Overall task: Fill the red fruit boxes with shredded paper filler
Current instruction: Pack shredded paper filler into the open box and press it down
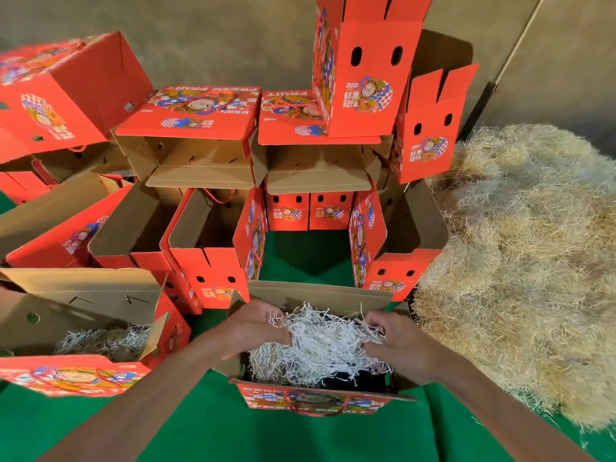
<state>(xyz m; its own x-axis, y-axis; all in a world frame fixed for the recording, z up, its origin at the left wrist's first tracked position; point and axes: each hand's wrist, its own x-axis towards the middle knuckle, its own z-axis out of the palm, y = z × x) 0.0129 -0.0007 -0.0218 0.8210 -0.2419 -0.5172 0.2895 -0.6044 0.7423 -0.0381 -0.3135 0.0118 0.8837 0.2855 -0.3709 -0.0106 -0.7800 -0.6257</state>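
Green floor: both hands (328, 335) clutch shredded paper (320, 345) inside box (316, 295).

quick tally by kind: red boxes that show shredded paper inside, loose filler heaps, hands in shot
red fruit boxes with shredded paper inside: 2
loose filler heap: 1
hands, left hand and right hand: 2
total: 5

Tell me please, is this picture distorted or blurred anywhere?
Head view: wide-angle bending tilts the stacked boxes outward at the edges; the box at far left is smeared; the hands, left and right, and the white filler look fairly sharp; lighting is soft, without glare.
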